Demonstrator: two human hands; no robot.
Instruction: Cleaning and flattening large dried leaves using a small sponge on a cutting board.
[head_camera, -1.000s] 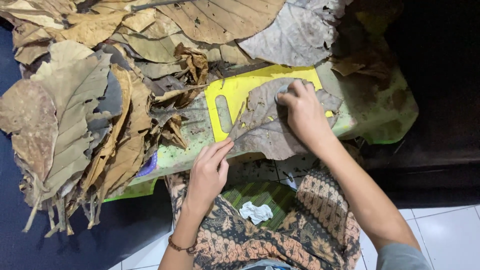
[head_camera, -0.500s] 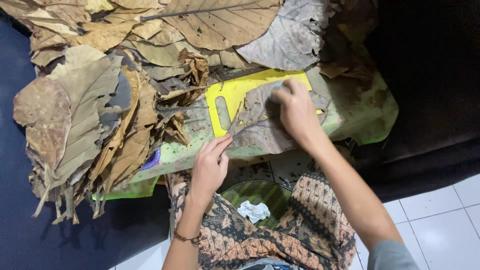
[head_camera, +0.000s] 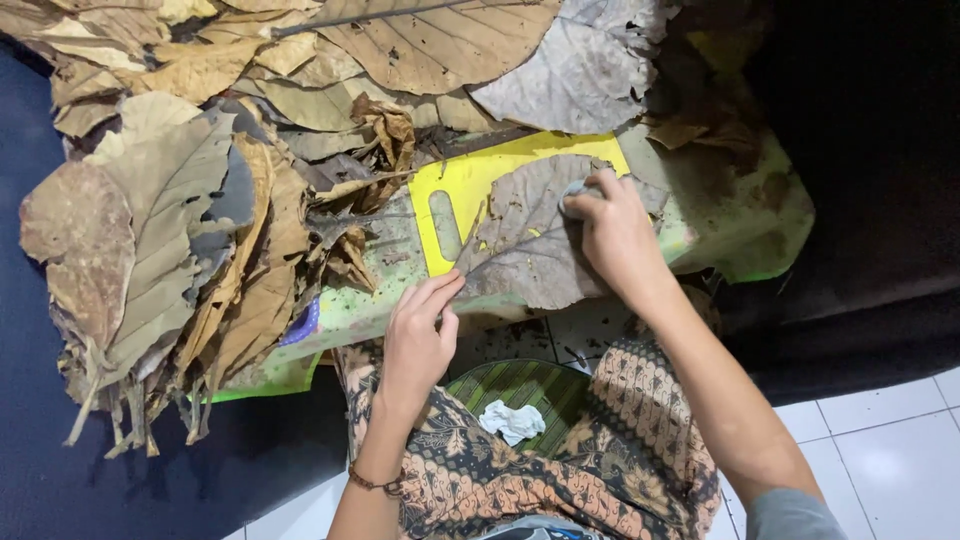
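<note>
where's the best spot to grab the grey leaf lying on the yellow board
Probably its narrow stem end, coming from the near-left side. The grey leaf lies flat on the yellow board and tapers toward the left hand, whose fingertips touch that tip at the board's edge. The right hand presses a small cloth on the broad far part, so that end is covered.

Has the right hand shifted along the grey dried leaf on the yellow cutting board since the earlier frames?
Yes. The right hand has slid up the grey dried leaf, toward the far edge of the yellow cutting board, away from the person.
</note>
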